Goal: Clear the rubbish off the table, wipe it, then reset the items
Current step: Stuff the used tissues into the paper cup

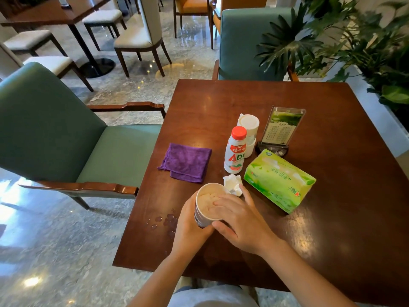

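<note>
Rubbish-clearing step: left hand grip clamped round paper cup, right hand fingers apart, pressing tissue in. Next: crumpled tissue & bottle off bench

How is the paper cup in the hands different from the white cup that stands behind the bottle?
The paper cup is tilted and gripped by the left hand, while the lidded cup stands upright and untouched. The paper cup has an open mouth, with the right hand's fingers pressing into it; the lidded cup is closed on top. The paper cup is near the table's front edge, the lidded cup farther back. Both are pale disposable cups.
</note>
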Motion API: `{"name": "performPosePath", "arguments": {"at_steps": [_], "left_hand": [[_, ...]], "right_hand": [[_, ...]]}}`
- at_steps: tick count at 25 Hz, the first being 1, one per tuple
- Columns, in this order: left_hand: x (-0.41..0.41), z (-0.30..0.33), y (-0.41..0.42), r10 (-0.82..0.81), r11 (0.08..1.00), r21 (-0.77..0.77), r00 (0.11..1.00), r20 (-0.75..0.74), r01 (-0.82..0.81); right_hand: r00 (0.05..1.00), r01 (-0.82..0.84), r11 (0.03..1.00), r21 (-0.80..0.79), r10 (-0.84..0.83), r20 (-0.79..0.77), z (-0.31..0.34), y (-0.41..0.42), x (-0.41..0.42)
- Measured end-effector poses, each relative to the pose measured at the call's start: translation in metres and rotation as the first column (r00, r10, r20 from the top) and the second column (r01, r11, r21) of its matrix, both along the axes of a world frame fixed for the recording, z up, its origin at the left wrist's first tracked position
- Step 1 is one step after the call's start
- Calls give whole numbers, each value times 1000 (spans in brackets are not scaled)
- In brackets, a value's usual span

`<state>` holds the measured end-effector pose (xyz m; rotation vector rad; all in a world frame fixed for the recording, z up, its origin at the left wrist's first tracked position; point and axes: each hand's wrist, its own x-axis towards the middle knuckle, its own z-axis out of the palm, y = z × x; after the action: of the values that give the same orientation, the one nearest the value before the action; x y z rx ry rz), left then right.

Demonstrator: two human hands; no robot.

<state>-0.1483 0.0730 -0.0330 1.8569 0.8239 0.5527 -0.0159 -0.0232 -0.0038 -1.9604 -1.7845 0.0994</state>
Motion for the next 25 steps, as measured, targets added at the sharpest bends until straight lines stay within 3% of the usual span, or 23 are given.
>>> {"name": "performPosePath", "arguments": {"at_steps": [2,4,6,9,12,15,20,25], "left_hand": [[-3,1,1,53,998,-32,998,20,-52],[-5,1,3,89,995,-44,996,15,-88],[-8,-2,4,104,994,-39,994,-11,-105],[-13,-2,5,129,990,-44,991,-37,-131],[-17,-1,6,137,989,-43,990,-39,-139],[-20,-1,10,164,986,-35,986,-38,-166],[-22,-4,8,163,986,-34,986,-44,-164],[-18,-9,9,133,990,-36,990,-46,-135]], "right_hand": [[994,97,981,168,-86,-74,-5,-3,6],[963,263,943,206,-245,-109,-20,-2,21],[924,383,923,28,-384,-1,-41,7,38],[939,344,852,-395,-324,119,-66,31,54],[957,282,813,-510,-273,93,-79,50,58],[961,251,809,-532,-276,34,-95,49,57],[936,313,879,-358,-349,-38,-107,26,55],[819,479,826,-298,-542,-188,-88,11,54]]}}
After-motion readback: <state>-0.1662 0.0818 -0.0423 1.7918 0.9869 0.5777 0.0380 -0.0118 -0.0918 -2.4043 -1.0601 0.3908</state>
